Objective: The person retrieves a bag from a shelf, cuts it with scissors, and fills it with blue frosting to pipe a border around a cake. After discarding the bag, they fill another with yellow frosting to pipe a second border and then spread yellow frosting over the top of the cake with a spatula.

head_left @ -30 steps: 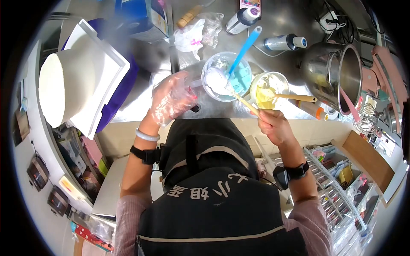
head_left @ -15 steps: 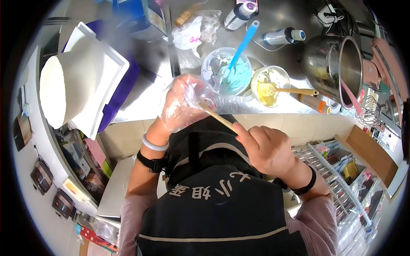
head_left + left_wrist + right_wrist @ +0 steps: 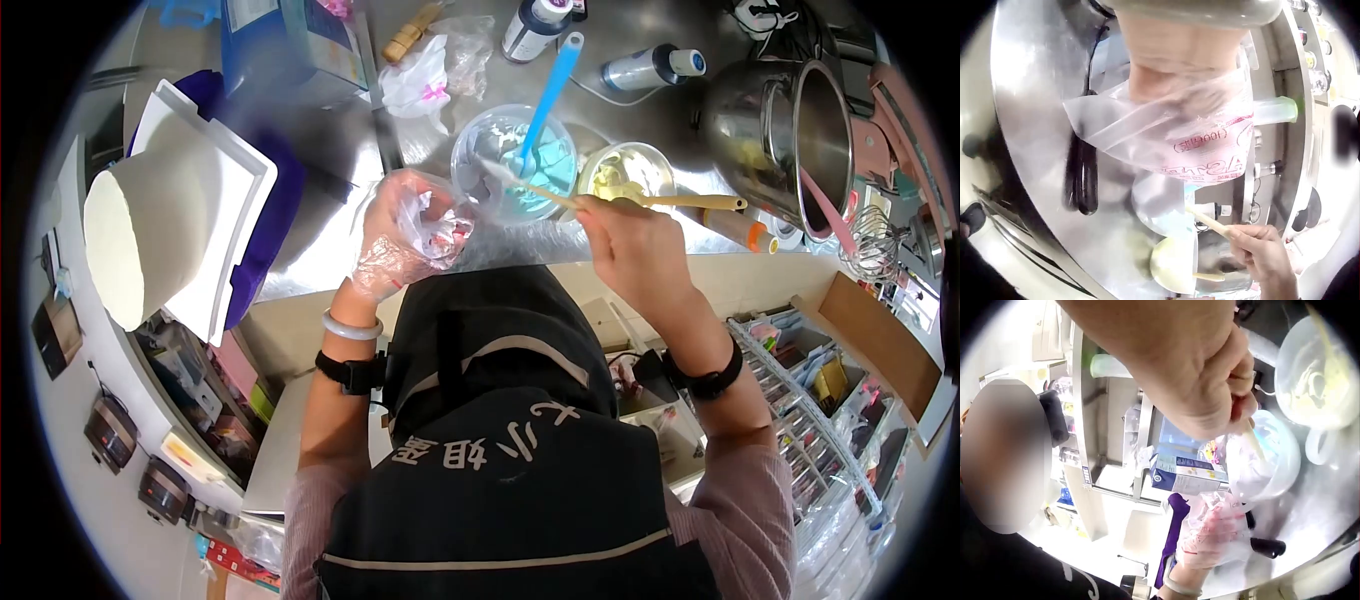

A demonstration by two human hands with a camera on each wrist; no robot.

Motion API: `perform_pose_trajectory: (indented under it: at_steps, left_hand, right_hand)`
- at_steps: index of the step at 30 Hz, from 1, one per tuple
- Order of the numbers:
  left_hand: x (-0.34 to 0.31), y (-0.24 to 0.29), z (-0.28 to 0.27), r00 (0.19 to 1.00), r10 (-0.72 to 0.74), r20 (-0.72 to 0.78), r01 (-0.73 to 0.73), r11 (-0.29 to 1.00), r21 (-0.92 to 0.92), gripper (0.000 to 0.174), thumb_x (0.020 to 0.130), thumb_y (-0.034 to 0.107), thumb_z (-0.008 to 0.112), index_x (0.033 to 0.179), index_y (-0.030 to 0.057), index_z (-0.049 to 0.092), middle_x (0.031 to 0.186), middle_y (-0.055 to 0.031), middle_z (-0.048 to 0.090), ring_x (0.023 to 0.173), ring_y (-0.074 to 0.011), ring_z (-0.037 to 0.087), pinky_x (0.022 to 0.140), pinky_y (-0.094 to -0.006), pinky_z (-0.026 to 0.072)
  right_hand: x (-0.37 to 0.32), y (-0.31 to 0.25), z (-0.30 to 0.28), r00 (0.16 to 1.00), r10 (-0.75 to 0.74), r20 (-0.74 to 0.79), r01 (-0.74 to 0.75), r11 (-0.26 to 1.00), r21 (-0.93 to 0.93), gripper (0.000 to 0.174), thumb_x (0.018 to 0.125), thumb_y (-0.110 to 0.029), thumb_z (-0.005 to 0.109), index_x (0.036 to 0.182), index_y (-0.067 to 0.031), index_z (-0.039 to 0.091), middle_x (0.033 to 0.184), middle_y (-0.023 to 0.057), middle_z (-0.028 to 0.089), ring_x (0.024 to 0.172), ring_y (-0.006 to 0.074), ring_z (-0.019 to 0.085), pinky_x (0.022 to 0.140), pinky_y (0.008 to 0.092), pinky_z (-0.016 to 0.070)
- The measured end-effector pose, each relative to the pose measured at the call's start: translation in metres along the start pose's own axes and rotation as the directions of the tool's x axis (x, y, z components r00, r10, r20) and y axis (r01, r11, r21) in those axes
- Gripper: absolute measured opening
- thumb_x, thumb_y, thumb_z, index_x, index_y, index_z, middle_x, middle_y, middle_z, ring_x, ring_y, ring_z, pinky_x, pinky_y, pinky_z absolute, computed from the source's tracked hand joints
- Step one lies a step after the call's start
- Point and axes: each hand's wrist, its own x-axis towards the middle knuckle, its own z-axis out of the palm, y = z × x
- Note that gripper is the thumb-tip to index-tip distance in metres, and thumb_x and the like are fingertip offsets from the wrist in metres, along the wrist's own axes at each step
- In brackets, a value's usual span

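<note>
My left hand (image 3: 392,215) grips a clear plastic piping bag (image 3: 1204,140) with red print, its upper part folded down over the hand and wrist. Whitish cream shows in the bag's mouth. In my right hand (image 3: 640,250) is the wooden handle of a spatula (image 3: 550,195), its pale blade over the clear tub (image 3: 462,140). Pale purple and blue cream (image 3: 550,160) lie in that tub, and a blue spatula (image 3: 551,95) leans in it. Beside it stands a white jug (image 3: 660,175) of yellow cream with another wooden-handled spatula (image 3: 705,202).
A steel mixing bowl (image 3: 775,140) lies tilted at the right, near a whisk (image 3: 870,245). Two bottles (image 3: 535,30) and crumpled plastic (image 3: 470,55) lie behind the tub. At the left are a tall cream-coloured cylinder (image 3: 140,245) with a white board and a blue box (image 3: 300,45).
My right hand first brought the spatula with cream from the tub to the piping bag's mouth, then back over the tub. The left hand keeps holding the bag, shifting slightly.
</note>
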Motion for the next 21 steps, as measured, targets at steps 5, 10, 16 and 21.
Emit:
perform_pose_trajectory:
  at_steps: [5,10,16,21]
  left_hand:
    - [0.004,0.004,0.000,0.998,0.058,-0.014,-0.055,0.981,0.186,0.056,0.060,0.001,0.078,0.103,0.0083,0.043,0.092,-0.0037,0.053,0.086,-0.0127,0.053,0.075,-0.0274,0.0489]
    - [0.008,0.010,-0.001,0.992,0.122,-0.007,-0.117,0.964,0.238,0.054,0.059,0.002,0.078,0.101,0.0079,0.044,0.092,-0.0033,0.052,0.085,-0.0129,0.053,0.076,-0.0271,0.0487]
    - [0.004,0.009,-0.005,0.997,0.069,-0.046,-0.061,0.985,0.162,0.048,0.060,0.004,0.078,0.095,0.0063,0.045,0.087,-0.0028,0.053,0.082,-0.0119,0.053,0.075,-0.0265,0.0459]
    - [0.003,0.040,0.006,0.959,-0.284,-0.011,0.280,0.951,-0.131,0.061,0.054,0.003,0.081,0.101,0.0060,0.042,0.088,-0.0033,0.052,0.083,-0.0134,0.053,0.074,-0.0281,0.0490]
  right_hand:
    - [0.002,0.012,0.009,0.987,0.036,0.158,-0.088,0.939,0.333,0.013,0.081,-0.015,0.060,0.086,-0.0052,0.066,0.056,0.0071,0.057,0.050,0.0200,0.055,0.046,0.0305,0.0405]
    - [-0.002,0.034,0.018,0.793,0.300,0.530,-0.608,0.446,0.657,0.015,0.085,-0.012,0.060,0.088,0.0011,0.066,0.058,-0.0036,0.047,0.051,0.0044,0.038,0.045,0.0215,0.0296]
    - [-0.026,0.041,0.012,0.679,0.272,0.682,-0.680,-0.118,0.724,0.020,0.086,-0.013,0.059,0.099,-0.0004,0.066,0.058,-0.0059,0.044,0.051,0.0021,0.035,0.046,0.0171,0.0249]
    - [-0.035,-0.005,-0.011,0.987,0.113,0.117,-0.160,0.804,0.572,0.020,0.083,-0.010,0.061,0.102,-0.0029,0.064,0.057,0.0027,0.050,0.049,0.0089,0.044,0.043,0.0240,0.0336]
